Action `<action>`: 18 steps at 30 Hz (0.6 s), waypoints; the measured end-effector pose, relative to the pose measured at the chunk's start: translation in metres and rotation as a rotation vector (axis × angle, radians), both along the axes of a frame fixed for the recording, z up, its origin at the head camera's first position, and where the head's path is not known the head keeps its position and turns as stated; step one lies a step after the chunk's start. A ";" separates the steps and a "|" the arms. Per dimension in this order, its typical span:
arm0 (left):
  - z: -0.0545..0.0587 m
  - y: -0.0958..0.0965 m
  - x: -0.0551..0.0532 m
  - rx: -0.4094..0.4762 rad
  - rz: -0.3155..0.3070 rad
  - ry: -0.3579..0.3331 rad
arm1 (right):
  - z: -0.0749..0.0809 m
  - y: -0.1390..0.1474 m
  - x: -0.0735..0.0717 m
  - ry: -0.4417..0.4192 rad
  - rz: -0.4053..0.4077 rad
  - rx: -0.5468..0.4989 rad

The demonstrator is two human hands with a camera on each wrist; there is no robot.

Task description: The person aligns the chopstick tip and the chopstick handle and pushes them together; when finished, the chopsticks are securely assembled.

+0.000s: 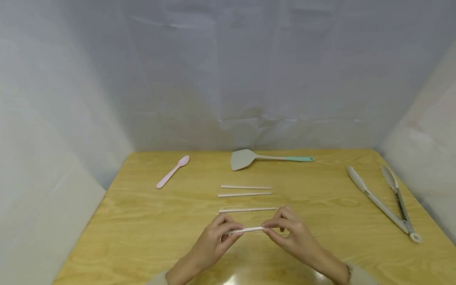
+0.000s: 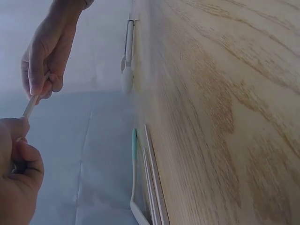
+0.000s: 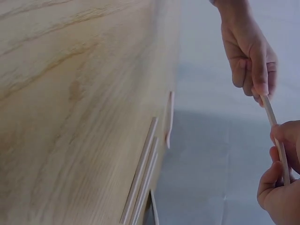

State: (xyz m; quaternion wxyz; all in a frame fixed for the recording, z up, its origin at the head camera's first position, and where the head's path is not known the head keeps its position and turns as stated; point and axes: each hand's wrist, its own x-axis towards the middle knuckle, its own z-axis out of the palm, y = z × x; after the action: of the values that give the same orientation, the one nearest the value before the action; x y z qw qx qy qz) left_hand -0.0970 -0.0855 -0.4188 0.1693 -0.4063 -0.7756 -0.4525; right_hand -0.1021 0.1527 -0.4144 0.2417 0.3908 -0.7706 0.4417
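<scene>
Both hands hold one pale chopstick (image 1: 252, 229) raised above the near part of the table. My left hand (image 1: 215, 239) pinches its left end between thumb and fingers. At the other end, my right hand (image 1: 293, 235) pinches it the same way, and a short middle stretch shows between them. The left wrist view shows the stick in line between the two hands, well off the wood. Just beyond the hands lie three more chopsticks, roughly parallel: a near one (image 1: 247, 210), a middle one (image 1: 244, 194) and a far one (image 1: 246, 187).
A spatula (image 1: 243, 160) with a mint handle end lies near the table's back edge. To the left is a pink spoon (image 1: 172, 172), set at a slant. Spread tongs (image 1: 386, 211) lie at the right. Pale sheeting (image 1: 228, 79) rises behind the wooden table (image 1: 142, 233) and at its sides.
</scene>
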 end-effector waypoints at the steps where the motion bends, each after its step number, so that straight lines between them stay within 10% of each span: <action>1: -0.001 0.000 0.000 -0.004 0.007 -0.022 | -0.002 -0.001 -0.001 0.001 -0.002 0.003; 10: -0.012 -0.004 -0.005 -0.074 0.049 -0.133 | -0.006 0.004 -0.006 -0.133 -0.043 0.150; 18: -0.016 -0.012 -0.010 -0.119 0.066 -0.209 | -0.021 0.008 -0.018 -0.138 -0.131 0.080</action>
State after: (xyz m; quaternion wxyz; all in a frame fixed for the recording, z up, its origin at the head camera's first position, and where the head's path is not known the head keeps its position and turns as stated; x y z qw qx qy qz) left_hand -0.1073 -0.0970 -0.4351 0.0781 -0.3405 -0.8276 -0.4394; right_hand -0.1200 0.1608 -0.4356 0.2004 0.3176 -0.8262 0.4200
